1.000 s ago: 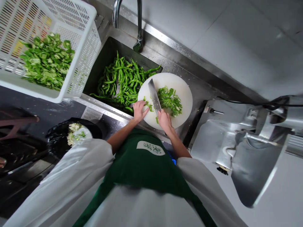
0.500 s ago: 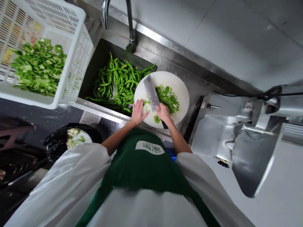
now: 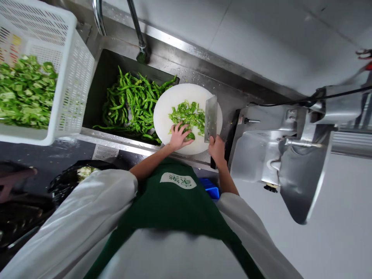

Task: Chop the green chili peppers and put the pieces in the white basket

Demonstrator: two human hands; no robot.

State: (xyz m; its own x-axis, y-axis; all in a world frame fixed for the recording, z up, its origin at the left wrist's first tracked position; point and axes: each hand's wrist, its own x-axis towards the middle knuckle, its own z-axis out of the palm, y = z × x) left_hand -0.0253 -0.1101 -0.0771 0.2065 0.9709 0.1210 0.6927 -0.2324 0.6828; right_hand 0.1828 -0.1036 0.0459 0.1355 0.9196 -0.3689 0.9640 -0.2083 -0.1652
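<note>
Right hand [image 3: 217, 150]'s clamped on the cleaver [image 3: 210, 118], beside cut green peppers [image 3: 186, 110] on the round board [image 3: 163, 104]. My left hand [image 3: 178, 139]'s on them, fingers spread. Looks mid-chopping; next cleaver move calls for clear fingers, imo.

A grey wall [image 3: 261, 42] with thin seams stands behind the steel counter [image 3: 200, 75]; dark floor [image 3: 69, 152] lies before it.
</note>
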